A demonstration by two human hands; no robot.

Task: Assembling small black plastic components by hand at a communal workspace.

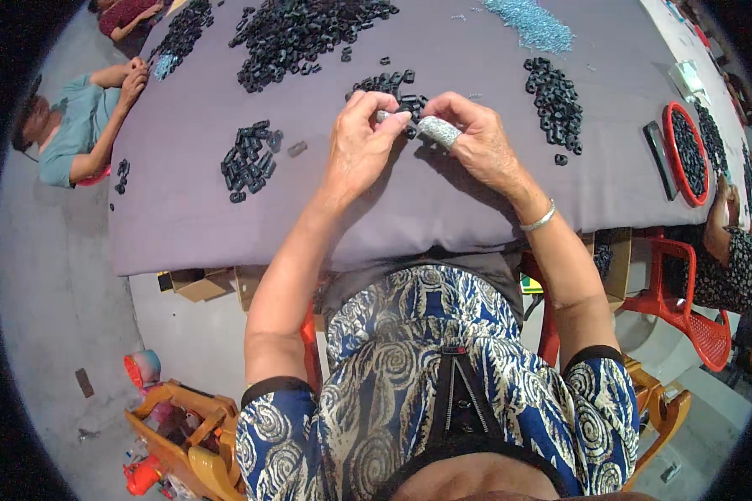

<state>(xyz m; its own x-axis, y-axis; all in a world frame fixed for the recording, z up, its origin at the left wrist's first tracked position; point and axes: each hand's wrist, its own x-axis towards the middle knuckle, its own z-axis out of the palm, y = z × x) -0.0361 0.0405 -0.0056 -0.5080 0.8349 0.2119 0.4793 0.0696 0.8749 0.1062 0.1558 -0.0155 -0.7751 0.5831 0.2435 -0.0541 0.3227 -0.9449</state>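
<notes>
Over the grey-purple cloth, my left hand (361, 142) and my right hand (480, 142) come close together, fingertips facing. Both are pinched closed. A small black plastic piece (410, 132) shows at the fingertips between them; the fingers partly cover it, and which hand grips it is unclear. Silvery wrapping (439, 131) covers a digit of my right hand, and a smaller wrapped bit shows on the left. Just beyond the fingertips lies a small pile of black plastic pieces (384, 83). A bracelet (539, 216) circles my right wrist.
A large black heap (297, 37) lies at the far side, with smaller piles left (249, 159) and right (553, 100). Small blue parts (533, 25) are spread beyond. At right stands a red-rimmed basket (671, 159). Co-workers sit left (83, 138) and right.
</notes>
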